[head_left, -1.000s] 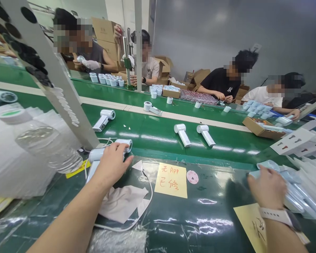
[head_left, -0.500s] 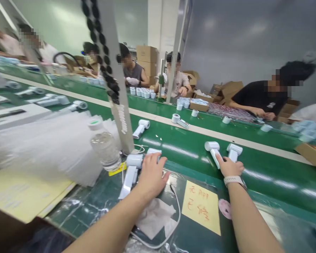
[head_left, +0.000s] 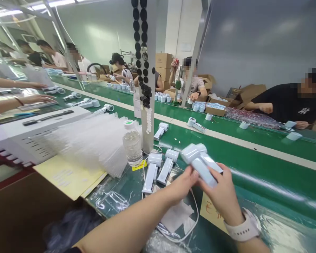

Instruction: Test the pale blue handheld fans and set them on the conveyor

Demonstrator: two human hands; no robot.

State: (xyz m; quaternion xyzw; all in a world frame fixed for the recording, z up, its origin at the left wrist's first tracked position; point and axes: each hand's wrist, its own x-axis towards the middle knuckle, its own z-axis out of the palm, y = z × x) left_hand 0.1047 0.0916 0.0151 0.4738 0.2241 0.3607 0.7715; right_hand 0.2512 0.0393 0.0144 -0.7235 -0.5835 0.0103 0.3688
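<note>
Two white hair-dryer-shaped devices (head_left: 203, 170), each with a round barrel head and a straight handle, are held side by side above the bench, slightly blurred. My right hand (head_left: 225, 195), with a pale watch on the wrist, has its fingers wrapped round their handles. From the left, my left hand (head_left: 183, 186) meets the nearer handle with thumb and fingers closed at its lower end; part of that grip is hidden. Left of my hands, two similar devices lie on the bench, a left one (head_left: 152, 174) and a right one (head_left: 168, 167). Beneath my left forearm are a white tissue (head_left: 177, 216) and a white cable (head_left: 197, 214).
A metal post (head_left: 149, 133) rises beside a clear bottle (head_left: 132, 144). Translucent sleeves (head_left: 94, 140) and yellow sheets (head_left: 68, 175) lie left. Beyond the green conveyor (head_left: 226, 144), co-workers sit among white cup-shaped parts and boxes. A handwritten yellow note (head_left: 210, 212) is partly covered.
My right hand has lifted two devices off the conveyor and brought them left towards me. My left hand has left the bench devices and joined it. The view has swung left.
</note>
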